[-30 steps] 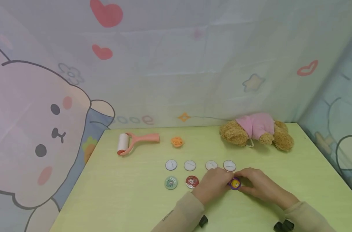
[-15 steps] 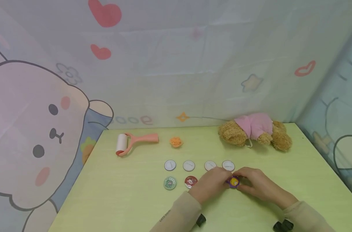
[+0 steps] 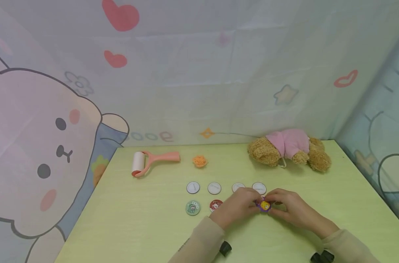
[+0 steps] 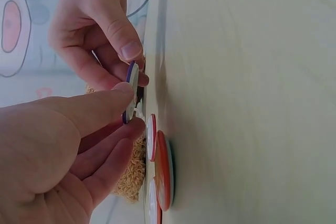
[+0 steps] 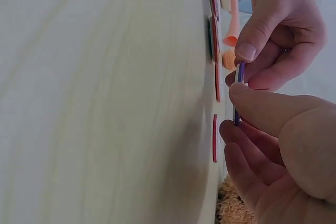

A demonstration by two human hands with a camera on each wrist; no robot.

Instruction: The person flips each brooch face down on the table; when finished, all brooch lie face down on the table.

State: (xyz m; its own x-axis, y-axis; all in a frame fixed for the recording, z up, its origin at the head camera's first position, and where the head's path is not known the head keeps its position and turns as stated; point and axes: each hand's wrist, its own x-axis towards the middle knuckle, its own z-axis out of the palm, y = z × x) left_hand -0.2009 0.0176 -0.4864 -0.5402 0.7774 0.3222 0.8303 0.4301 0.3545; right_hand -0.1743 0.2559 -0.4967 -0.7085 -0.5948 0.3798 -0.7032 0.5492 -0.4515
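A round purple-rimmed pin badge (image 3: 265, 206) with a yellow cartoon face is held up by both hands. My left hand (image 3: 236, 206) pinches one side of it between thumb and fingers. From the opposite side, my right hand (image 3: 293, 205) grips its edge the same way. Both wrist views show the badge (image 4: 130, 94) edge-on, raised off the table. Close by lie a red badge (image 3: 215, 205), partly covered by my left hand, and a green badge (image 3: 193, 207). Behind them is a row of white-faced discs (image 3: 214, 188), one partly hidden by my left hand.
A pink-handled lint roller (image 3: 160, 157) lies at the back left of the pale green table (image 3: 127, 219). An orange fluffy ball (image 3: 199, 161) is beside it. At the back right a brown plush toy in pink clothing (image 3: 288, 146) lies against the printed backdrop (image 3: 186, 73).
The purple badge has shifted slightly up and left in the head view and tilted between the fingers. My left hand has moved a little left, covering more of the red badge.
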